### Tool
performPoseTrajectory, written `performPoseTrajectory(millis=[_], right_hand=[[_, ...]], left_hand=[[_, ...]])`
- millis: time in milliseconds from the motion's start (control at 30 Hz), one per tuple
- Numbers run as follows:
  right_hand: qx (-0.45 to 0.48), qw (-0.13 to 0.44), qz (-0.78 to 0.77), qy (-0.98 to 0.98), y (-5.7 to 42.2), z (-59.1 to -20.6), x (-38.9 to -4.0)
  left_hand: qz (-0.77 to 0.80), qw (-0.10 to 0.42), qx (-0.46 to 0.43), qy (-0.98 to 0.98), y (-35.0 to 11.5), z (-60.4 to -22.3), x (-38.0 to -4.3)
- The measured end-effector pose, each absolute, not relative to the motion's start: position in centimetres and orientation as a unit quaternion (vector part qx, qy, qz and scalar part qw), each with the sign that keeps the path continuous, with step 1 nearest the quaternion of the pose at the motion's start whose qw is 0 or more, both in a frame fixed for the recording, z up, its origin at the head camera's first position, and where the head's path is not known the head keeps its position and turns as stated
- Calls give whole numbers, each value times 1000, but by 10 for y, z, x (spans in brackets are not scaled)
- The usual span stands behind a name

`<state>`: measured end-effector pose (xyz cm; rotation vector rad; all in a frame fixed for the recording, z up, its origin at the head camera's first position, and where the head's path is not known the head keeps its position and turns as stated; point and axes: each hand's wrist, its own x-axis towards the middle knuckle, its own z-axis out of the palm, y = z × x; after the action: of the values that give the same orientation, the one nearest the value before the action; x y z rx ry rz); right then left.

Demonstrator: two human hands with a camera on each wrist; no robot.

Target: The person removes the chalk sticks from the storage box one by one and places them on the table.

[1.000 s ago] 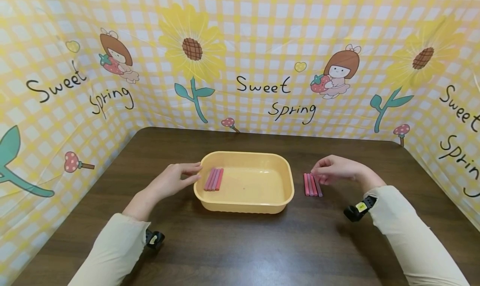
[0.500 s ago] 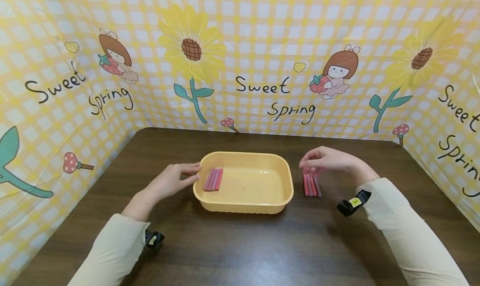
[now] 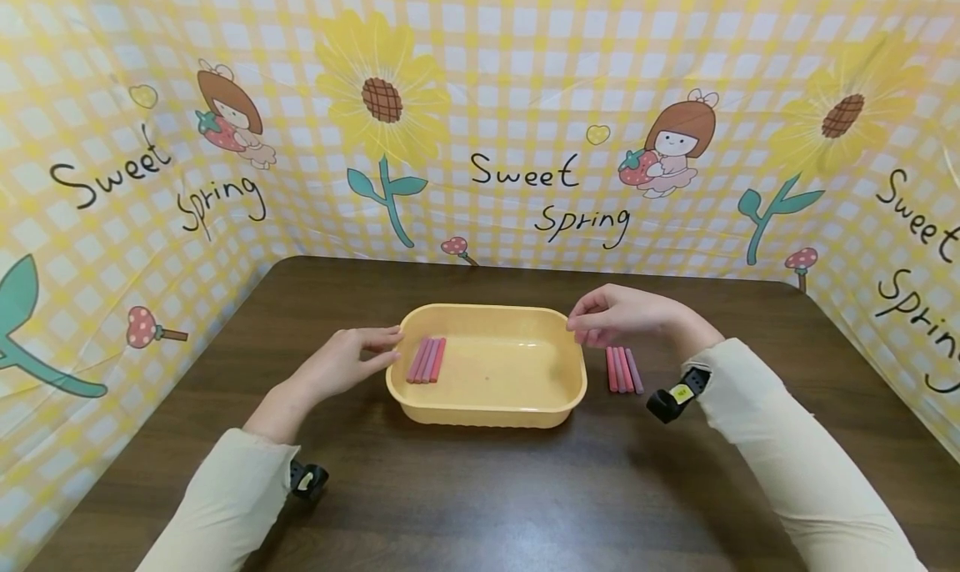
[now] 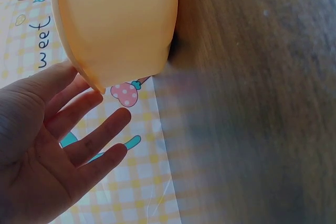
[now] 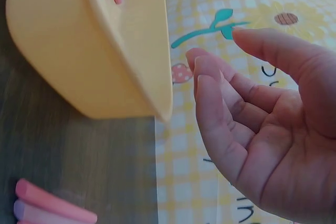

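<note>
- The left hand [image 3: 337, 362] touches, with loose fingers, the rim of the smooth, rounded yellow tray [image 3: 487, 414].
- The right hand [image 3: 626, 313] is released, its fingers softly bent, near the other end.
- Four slim pink and purple sticks [image 3: 427, 360] lie inside; four similar sticks [image 3: 625, 370] lie on the wood-grain table [image 3: 480, 489], beside.
- The checked cloth [image 3: 300, 22] reads "Sweet Spring".
</note>
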<state>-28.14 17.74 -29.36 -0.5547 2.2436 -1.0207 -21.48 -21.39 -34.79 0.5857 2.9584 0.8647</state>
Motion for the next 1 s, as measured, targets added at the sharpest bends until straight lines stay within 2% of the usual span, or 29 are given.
performPoseTrajectory(millis=[600, 1000], right_hand=[[-256, 307, -334, 854, 128, -292, -298], [-265, 331, -340, 840, 103, -299, -310]], left_hand=[[276, 1, 192, 942, -213, -346, -214], [275, -1, 196, 941, -214, -345, -214]])
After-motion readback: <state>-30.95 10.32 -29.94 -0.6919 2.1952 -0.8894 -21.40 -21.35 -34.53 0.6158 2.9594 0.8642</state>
